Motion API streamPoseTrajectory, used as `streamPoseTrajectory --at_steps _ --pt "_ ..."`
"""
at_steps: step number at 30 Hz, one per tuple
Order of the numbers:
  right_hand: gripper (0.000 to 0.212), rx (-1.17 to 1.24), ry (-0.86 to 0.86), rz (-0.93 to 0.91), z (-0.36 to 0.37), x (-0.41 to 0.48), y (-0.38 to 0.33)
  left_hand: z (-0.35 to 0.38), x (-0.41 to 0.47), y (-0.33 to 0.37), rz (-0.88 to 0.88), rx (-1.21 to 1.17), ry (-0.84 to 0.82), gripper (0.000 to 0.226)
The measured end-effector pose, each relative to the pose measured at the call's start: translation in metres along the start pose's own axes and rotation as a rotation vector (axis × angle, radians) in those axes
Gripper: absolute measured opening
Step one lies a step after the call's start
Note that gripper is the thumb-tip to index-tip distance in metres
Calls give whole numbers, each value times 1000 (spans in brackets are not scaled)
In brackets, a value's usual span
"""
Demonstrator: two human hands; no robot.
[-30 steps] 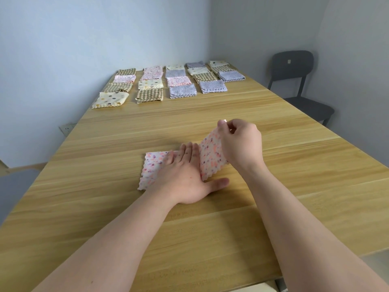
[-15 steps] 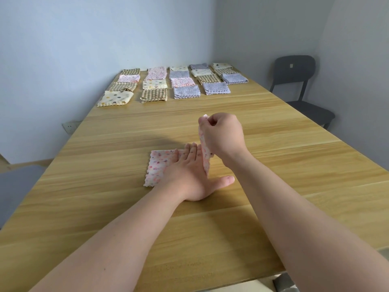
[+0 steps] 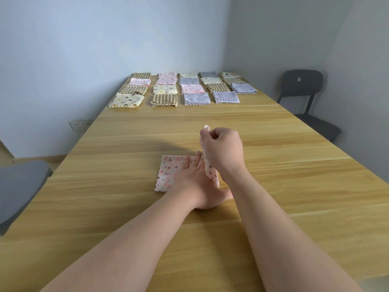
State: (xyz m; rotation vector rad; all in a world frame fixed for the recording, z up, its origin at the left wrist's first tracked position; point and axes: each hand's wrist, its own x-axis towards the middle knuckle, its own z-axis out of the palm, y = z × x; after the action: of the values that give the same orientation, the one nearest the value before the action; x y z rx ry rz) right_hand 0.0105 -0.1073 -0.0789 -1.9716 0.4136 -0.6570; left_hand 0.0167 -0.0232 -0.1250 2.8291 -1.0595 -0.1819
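A small pink-dotted cloth point(image 3: 169, 172) with a scalloped edge lies on the wooden table point(image 3: 273, 186) in front of me. My left hand point(image 3: 194, 186) lies flat on its middle, fingers straight, pressing it down. My right hand point(image 3: 223, 150) pinches the cloth's right edge and holds it lifted upright above the left hand, so that half stands on end. The part of the cloth under my left palm is hidden.
Several folded cloths point(image 3: 181, 89) in checked, dotted, pink and blue patterns lie in rows at the table's far end. A dark chair point(image 3: 303, 95) stands at the right, another grey seat point(image 3: 19, 186) at the left. A wall socket point(image 3: 81, 124) sits low on the left wall.
My right hand has carried the cloth's right edge up and leftward, from slanting off to the right to standing upright over my left hand. The left hand has stayed flat on the cloth.
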Motion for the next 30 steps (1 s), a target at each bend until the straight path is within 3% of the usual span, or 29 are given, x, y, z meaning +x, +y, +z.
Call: streamPoseTrajectory --at_steps 8,16,19,25,30 --pt "47 2 56 73 -22 4 9 -2 0 1 -29 -5 -20 129" --pt "37 -347 -21 93 -72 23 33 -20 -12 -30 -63 -30 -38 148" --pt "32 -517 12 82 -90 27 42 -22 -13 -42 -71 -121 36 129" --pt "32 -743 60 101 -112 31 48 -14 -9 -54 -144 -258 302 54" --pt "36 -815 91 -121 -84 18 21 -14 -4 -65 -248 -355 406 36"
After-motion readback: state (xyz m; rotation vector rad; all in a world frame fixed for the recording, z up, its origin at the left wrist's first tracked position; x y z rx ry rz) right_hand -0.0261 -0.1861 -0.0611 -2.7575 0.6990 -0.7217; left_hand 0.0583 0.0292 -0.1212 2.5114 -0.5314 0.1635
